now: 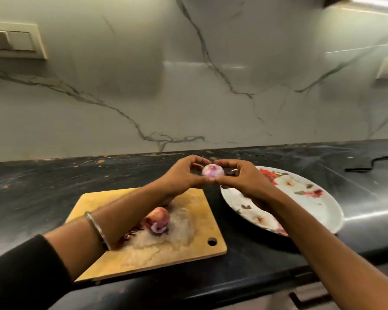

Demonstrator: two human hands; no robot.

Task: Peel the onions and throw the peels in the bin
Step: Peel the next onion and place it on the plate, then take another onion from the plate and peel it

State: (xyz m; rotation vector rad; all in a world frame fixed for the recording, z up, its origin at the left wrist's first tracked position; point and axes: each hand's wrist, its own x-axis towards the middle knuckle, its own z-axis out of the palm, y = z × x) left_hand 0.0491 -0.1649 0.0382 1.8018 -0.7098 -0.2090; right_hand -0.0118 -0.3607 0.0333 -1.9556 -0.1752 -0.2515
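Dark countertop (54, 182): left hand (184, 175) and right hand (240, 177) both grip peeled onion (212, 170) above it, between cutting board (202, 222) and plate (318, 211). Second onion (158, 217) lies on board.

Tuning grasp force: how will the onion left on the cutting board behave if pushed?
The onion on the board looks round, so it will probably roll. Loose peel curls at its base and may snag or slide off. The wooden cutting board lies flat, giving no stop.

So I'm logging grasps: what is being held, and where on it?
A peeled onion, pinched at its sides by the left hand and the right hand.
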